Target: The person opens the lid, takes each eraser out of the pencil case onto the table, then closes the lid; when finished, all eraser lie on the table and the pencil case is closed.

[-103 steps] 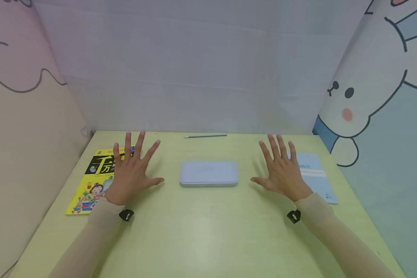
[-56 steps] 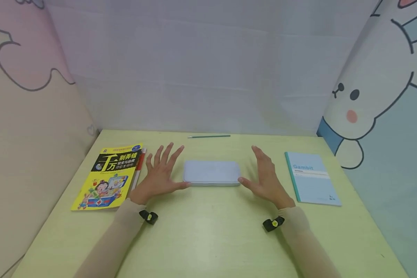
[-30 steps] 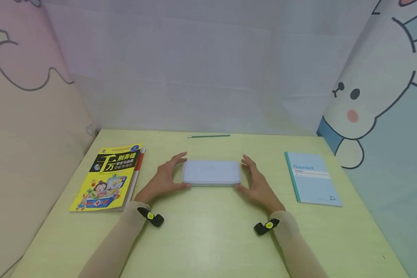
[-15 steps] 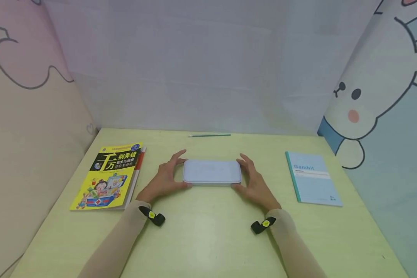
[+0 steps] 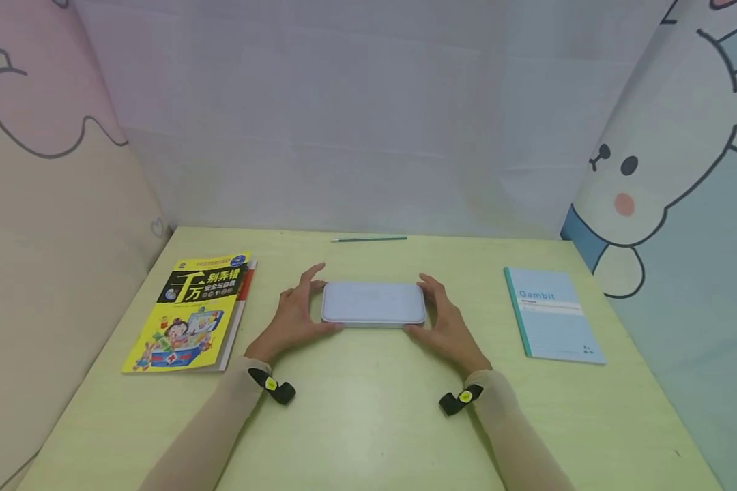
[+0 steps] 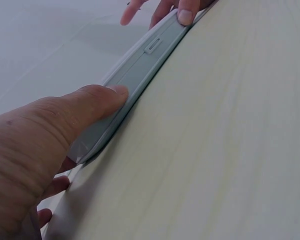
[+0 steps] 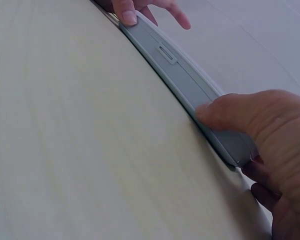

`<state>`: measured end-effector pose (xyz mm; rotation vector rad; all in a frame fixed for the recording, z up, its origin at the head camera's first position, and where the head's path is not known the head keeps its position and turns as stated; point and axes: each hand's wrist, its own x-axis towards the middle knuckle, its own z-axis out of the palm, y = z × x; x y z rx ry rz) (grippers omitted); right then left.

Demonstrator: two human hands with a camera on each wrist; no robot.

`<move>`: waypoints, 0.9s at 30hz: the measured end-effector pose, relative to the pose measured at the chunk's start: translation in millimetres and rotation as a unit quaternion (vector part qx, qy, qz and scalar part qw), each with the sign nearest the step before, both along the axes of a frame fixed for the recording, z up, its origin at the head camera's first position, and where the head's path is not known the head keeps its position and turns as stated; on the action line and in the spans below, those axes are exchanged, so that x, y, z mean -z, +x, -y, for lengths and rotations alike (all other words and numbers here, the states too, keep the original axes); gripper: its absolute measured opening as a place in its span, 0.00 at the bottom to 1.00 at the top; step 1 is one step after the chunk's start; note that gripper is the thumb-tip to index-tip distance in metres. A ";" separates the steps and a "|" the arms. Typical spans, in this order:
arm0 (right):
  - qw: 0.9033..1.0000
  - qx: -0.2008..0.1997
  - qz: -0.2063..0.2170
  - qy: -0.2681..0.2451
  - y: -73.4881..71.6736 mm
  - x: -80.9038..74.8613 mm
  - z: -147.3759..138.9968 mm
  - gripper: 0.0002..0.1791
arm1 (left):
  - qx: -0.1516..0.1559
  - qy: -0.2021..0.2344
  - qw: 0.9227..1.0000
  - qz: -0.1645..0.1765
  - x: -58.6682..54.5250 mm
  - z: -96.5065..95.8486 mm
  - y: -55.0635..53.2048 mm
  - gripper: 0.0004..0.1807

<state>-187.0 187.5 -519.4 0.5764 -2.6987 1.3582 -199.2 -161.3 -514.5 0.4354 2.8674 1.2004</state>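
A flat, pale pencil case [image 5: 373, 303] with rounded corners lies lid up on the table, its long side facing me. My left hand [image 5: 293, 319] grips its left end, thumb on the front side and fingers round the end. At the opposite end my right hand [image 5: 447, 327] holds it the same way. In the left wrist view the left thumb [image 6: 102, 102] presses on the grey-green front, left of a small latch [image 6: 154, 45]. The right thumb [image 7: 225, 110] does likewise in the right wrist view. Fingers behind the case are partly hidden.
A yellow book [image 5: 187, 317] lies on the left over another one with a red and white edge [image 5: 241, 300]. To the right is a light blue notebook [image 5: 553, 317]. A thin green pencil [image 5: 370, 239] lies near the table's [image 5: 368, 409] back edge, before a white curtain [image 5: 344, 123].
Both hands came inward from their spread pose above the table and took hold of the pencil case's ends. Over the last half second the thumbs slid slightly inward along its front.
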 end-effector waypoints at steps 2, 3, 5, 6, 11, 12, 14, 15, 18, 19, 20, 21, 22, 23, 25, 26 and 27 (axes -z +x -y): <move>1.000 0.006 0.001 0.004 0.2 0.6 1.6 0.59 | -0.007 -0.001 1.000 -0.002 0.2 -2.1 1.4 0.71; 1.000 0.010 0.002 0.007 0.2 0.8 2.5 0.59 | -0.010 0.001 1.000 -0.003 0.5 -3.4 1.9 0.71; 1.000 0.018 -0.001 0.009 0.3 1.1 4.3 0.59 | -0.016 0.004 1.000 -0.008 1.6 -6.0 2.3 0.71; 1.000 0.019 -0.004 0.010 0.3 1.1 5.2 0.59 | -0.018 0.007 1.000 -0.010 2.4 -7.2 2.5 0.71; 1.000 0.025 -0.006 0.001 0.3 1.5 10.5 0.60 | -0.029 0.007 0.999 -0.024 6.9 -11.5 2.5 0.72; 1.000 0.025 -0.004 0.000 0.3 1.7 11.6 0.60 | -0.031 0.008 0.999 -0.025 7.0 -11.8 2.9 0.72; 1.000 0.027 -0.006 -0.001 0.1 2.7 13.1 0.60 | -0.035 0.010 0.999 -0.028 7.1 -12.3 3.9 0.73; 1.000 0.029 -0.007 0.000 -0.1 3.2 13.7 0.60 | -0.037 0.012 0.999 -0.028 6.7 -12.4 4.4 0.73; 0.999 0.032 -0.010 0.002 -0.9 4.7 15.8 0.61 | -0.041 0.013 0.999 -0.028 5.5 -13.2 5.4 0.73; 0.999 0.035 -0.011 0.004 -1.2 5.2 16.5 0.61 | -0.042 0.013 0.999 -0.028 4.8 -13.9 5.7 0.73; 0.999 0.037 -0.013 0.006 -1.4 5.4 17.1 0.61 | -0.043 0.013 0.999 -0.028 4.7 -14.5 5.8 0.73; 0.999 0.039 -0.014 0.007 -1.3 5.2 17.9 0.60 | -0.044 0.015 0.999 -0.029 4.5 -15.4 5.9 0.73; 0.999 0.040 -0.016 0.008 -1.5 5.3 18.4 0.60 | -0.046 0.016 0.998 -0.029 4.6 -16.3 6.1 0.73; 0.999 0.043 -0.017 0.009 -1.6 5.4 19.0 0.60 | -0.048 0.018 0.998 -0.028 4.2 -17.7 6.3 0.73; 0.998 0.049 -0.021 0.010 -1.3 4.9 20.5 0.61 | -0.055 0.020 0.998 -0.032 4.4 -20.8 6.8 0.73; 0.998 0.053 -0.023 0.012 -1.2 4.8 21.3 0.61 | -0.058 0.020 0.998 -0.035 4.8 -22.3 7.0 0.72; 0.998 0.058 -0.024 0.013 -1.0 4.7 22.2 0.61 | -0.061 0.019 0.997 -0.037 4.7 -23.9 7.3 0.72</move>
